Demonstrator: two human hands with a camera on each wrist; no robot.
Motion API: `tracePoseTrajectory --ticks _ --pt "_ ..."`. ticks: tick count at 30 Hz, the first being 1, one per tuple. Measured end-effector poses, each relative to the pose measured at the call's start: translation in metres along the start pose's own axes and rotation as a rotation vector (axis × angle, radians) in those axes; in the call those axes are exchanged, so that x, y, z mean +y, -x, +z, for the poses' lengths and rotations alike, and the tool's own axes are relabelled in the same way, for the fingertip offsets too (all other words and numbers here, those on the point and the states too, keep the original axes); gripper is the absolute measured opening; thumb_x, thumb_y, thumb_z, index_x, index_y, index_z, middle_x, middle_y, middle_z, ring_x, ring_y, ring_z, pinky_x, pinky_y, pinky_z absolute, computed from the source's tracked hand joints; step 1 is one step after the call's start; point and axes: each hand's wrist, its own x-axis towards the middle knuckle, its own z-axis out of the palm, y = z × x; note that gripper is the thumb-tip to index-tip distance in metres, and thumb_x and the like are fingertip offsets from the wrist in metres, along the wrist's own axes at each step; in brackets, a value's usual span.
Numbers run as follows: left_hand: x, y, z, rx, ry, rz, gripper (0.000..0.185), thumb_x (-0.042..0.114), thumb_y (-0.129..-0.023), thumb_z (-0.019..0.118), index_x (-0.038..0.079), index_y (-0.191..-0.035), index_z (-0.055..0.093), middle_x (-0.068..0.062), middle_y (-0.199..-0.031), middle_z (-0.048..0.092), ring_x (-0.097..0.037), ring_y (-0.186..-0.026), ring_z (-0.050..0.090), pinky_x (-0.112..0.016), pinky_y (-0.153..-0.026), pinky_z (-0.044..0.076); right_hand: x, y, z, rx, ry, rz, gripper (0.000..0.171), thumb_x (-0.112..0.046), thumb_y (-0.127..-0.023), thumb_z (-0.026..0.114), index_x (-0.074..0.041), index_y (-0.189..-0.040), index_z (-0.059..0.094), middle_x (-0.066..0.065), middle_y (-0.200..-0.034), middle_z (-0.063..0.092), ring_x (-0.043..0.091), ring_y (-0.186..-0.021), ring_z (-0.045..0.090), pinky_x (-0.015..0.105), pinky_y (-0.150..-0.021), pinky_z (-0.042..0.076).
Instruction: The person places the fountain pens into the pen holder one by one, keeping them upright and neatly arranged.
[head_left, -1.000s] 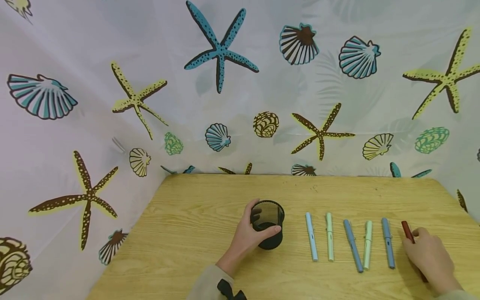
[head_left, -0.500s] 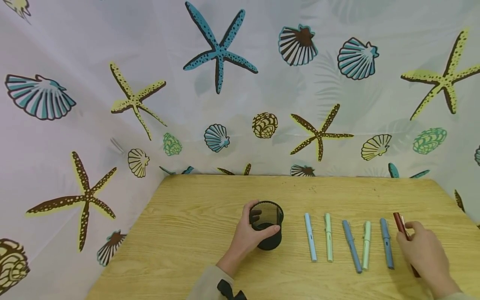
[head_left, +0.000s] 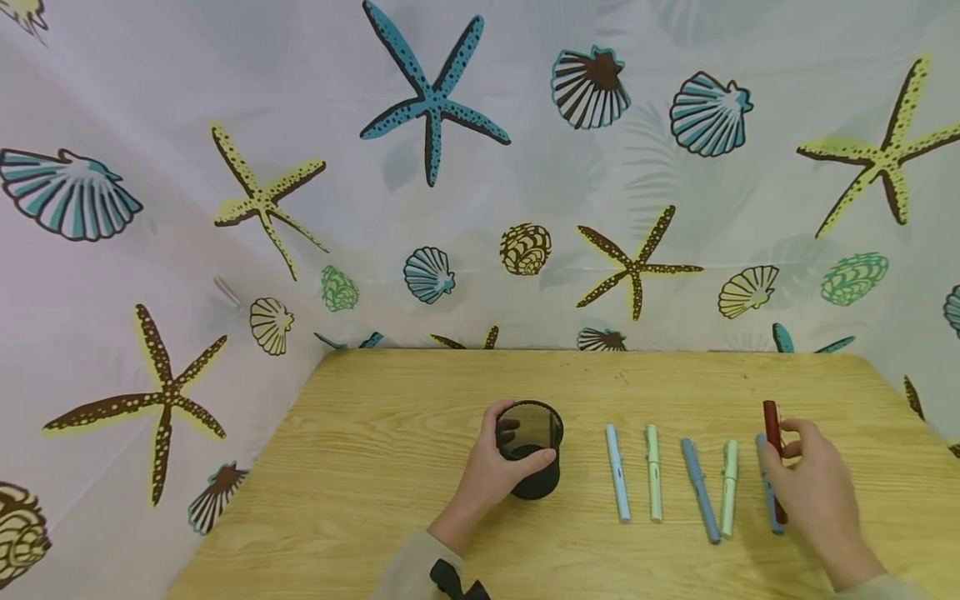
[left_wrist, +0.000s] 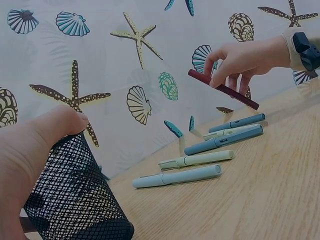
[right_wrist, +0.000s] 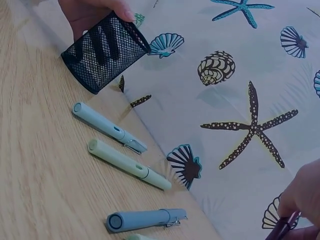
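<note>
My left hand (head_left: 495, 462) grips a black mesh pen cup (head_left: 542, 479) that stands upright on the table, thumb across the near side and fingers behind. In the right hand (head_left: 817, 483) a dark red pen (head_left: 771, 421) is pinched between thumb and fingers; the left wrist view shows this pen (left_wrist: 225, 90) raised off the table. It hangs over a blue pen (head_left: 768, 492) and partly hides it. To the left lie a light blue pen (head_left: 617, 475), a pale green pen (head_left: 654, 475), a darker blue pen (head_left: 700, 492) and another pale green pen (head_left: 728, 492).
The wooden table (head_left: 375, 425) runs back to a hanging white cloth (head_left: 337, 100) printed with starfish and shells. This cloth also closes in the left and right sides. The two rightmost pens of the left group nearly touch at their near ends.
My right hand has lifted the dark red pen and carried it left and slightly away, from right of the row to above the rightmost blue pen. The left hand stays on the cup.
</note>
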Motion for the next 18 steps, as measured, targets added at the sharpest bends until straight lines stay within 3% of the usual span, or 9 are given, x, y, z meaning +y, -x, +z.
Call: tracePoseTrajectory --ticks 8,18 --pt "-0.001 0.0 0.0 0.007 -0.001 0.005 0.081 0.043 -0.074 0.076 0.031 -0.139 0.029 -0.015 -0.129 0.043 -0.032 -0.117 0.044 -0.047 -0.089 0.042 -0.012 0.0 0.006 0.047 -0.077 -0.054 0.039 -0.014 -0.092 0.055 0.008 -0.122 0.045 0.022 -0.09 0.057 0.031 -0.068 0.06 0.029 -0.042 0.046" --pt "0.0 0.001 0.0 0.005 -0.008 0.028 0.081 0.041 -0.075 0.076 0.027 -0.139 0.028 -0.016 -0.129 0.043 -0.034 -0.117 0.043 -0.049 -0.089 0.041 -0.029 0.0 0.019 0.202 -0.16 -0.148 0.034 -0.006 -0.086 0.061 0.003 -0.118 0.05 0.016 -0.089 0.057 0.026 -0.071 0.057 0.023 -0.048 0.046"
